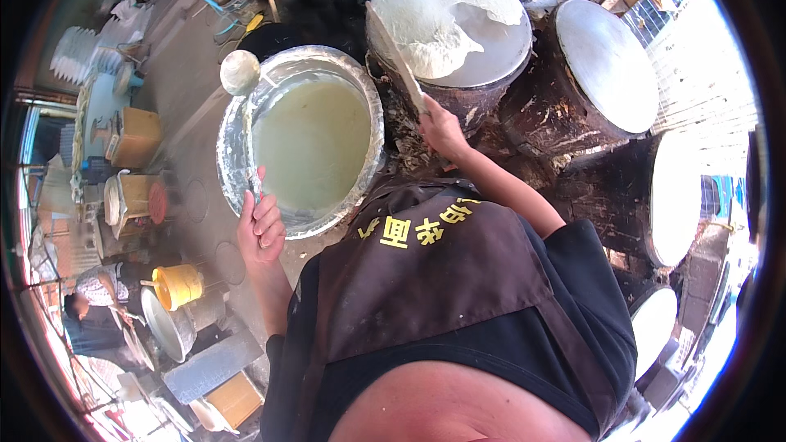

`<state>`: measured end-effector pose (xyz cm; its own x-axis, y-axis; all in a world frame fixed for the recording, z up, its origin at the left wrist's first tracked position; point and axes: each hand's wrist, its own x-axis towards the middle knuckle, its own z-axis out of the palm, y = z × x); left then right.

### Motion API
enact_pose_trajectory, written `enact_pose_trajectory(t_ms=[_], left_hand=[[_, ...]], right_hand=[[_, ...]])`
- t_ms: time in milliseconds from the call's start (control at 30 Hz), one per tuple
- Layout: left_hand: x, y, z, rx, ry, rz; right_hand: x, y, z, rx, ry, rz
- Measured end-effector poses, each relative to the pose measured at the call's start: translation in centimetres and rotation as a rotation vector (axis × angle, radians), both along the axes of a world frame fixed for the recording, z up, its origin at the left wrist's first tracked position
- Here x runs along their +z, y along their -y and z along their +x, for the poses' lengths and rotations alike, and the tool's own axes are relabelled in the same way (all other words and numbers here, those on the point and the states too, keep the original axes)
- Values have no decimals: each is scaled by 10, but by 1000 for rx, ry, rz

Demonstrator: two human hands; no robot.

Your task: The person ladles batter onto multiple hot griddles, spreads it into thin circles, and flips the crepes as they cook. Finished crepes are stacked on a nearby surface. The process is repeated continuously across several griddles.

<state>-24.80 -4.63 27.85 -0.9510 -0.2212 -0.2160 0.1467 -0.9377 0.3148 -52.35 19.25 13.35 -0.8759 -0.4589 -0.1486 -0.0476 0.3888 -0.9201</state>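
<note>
Four soot-dark drums (475, 105), each under one pale round top, curve along the right side of a single wide basin (232, 160), our landmark here. Nearest the basin, just beyond its right rim, we count one steaming plate (501, 45) among the four tops. The basin itself holds thin, cloudy, pale-green liquid (315, 143). To its upper right, a ragged white layer (422, 20) covers much of the steaming plate, leaving a grey patch bare on the side away from the basin. One long wooden paddle (398, 57) slants along the plate's edge nearest the basin; whether it touches the layer, we cannot tell. One ladle (240, 74) stands over the basin's left rim, its bowl beyond the rim. Our right hand (444, 129), right of the basin, is closed round the paddle's near end; our left hand (262, 225), at the basin's lower left, curls its fingers about the ladle's handle. We judge this the spreading step; the next move seems to call for a level paddle sweep toward the bare patch.
</note>
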Motion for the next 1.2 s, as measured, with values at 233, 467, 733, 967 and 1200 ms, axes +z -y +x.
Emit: enact_pose_trajectory(t_ms=[233, 467, 733, 967, 1200], left_hand=[[-42, 28, 1, -152, 47, 181], [-51, 29, -1, -206, 65, 231], [-36, 10, 4, -76, 33, 166], [-29, -22, -1, 0, 96, 205], [-15, -60, -15, 84, 150, 212]], right_hand=[[19, -103, 34, -160, 173, 97], [26, -140, -13, -192, 96, 131], [-33, -139, -41, 16, -578, 221], [2, -192, -86, 17, -482, 323], [-2, -191, -121, 45, -580, 355]])
